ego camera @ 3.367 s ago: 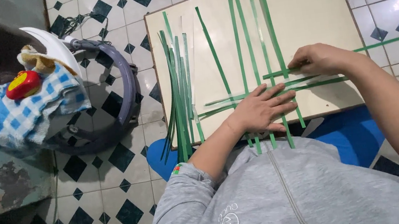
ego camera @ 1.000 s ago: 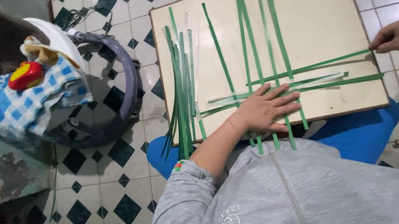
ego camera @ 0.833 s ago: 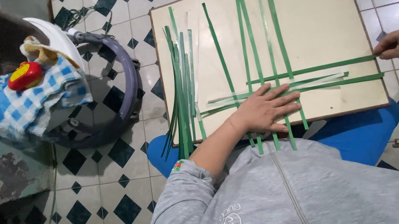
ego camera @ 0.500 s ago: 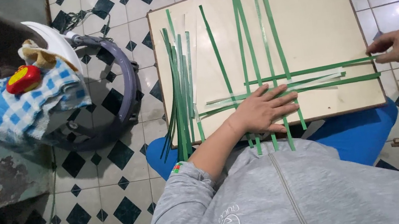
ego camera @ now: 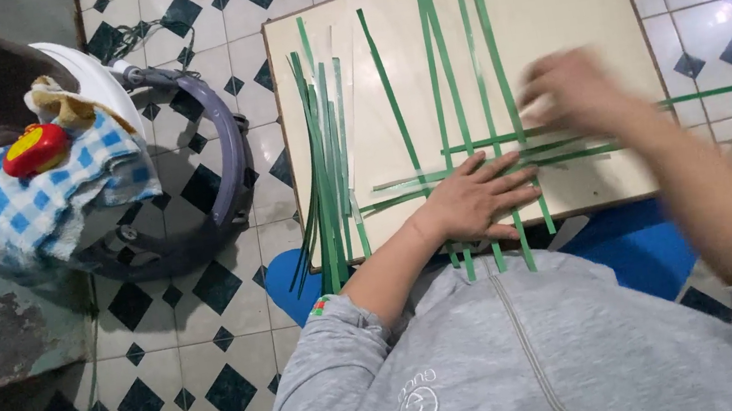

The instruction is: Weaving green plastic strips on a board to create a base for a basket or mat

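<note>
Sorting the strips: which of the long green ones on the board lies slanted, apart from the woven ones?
The single green strip between the loose bundle and the upright woven strips; it leans diagonally and crosses no upright.

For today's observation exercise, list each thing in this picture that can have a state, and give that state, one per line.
Left hand: flat, fingers spread, pressing the crossed strips.
Right hand: raised over the strips, blurred.
Woven green strips: crossed, lying flat on the board.
Loose strips: bundled, overhanging the board's near edge.
Board: lying flat.
Checked cloth: draped, crumpled.
</note>
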